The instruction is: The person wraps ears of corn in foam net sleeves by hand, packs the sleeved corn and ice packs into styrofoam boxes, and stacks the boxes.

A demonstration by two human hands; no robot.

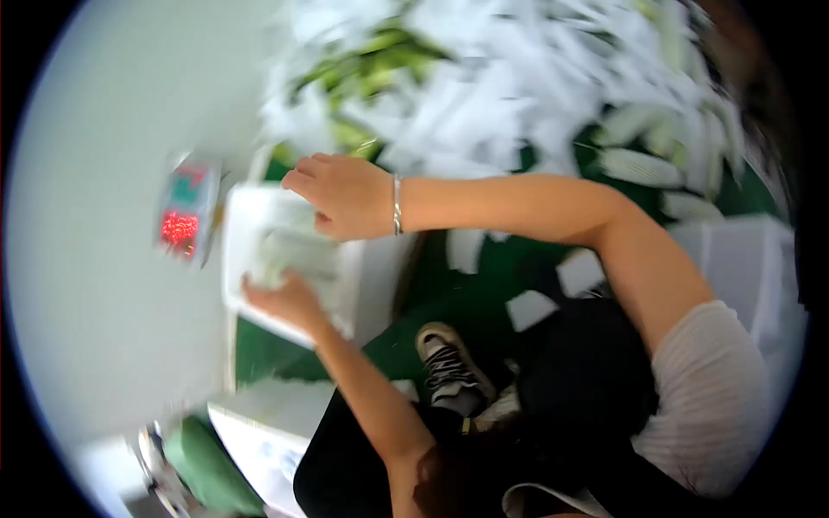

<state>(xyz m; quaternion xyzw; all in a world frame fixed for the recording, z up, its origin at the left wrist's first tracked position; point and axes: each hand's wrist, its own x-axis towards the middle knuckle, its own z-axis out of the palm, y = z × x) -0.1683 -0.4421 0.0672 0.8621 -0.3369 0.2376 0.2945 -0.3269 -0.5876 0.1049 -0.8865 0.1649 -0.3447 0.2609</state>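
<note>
A white box (240,292), foam by its look, stands against the wall. Inside lie pale greenish-white things (298,257), too blurred to name. My left hand (289,302) reaches over the near part of the box, its fingers apart and low by the contents; whether they touch is blurred. My right hand (350,197), with a silver bracelet (397,205) at the wrist, hangs over the far rim. Its fingers are loosely bent, the thumb stands apart, and nothing shows in it.
Beside the box sits a device with a red lit display (180,229). Past my right arm spread many white strips (475,108), green leafy pieces (380,65) and pale green long vegetables (639,167). White boxes stand at the lower left (259,432) and right (743,268).
</note>
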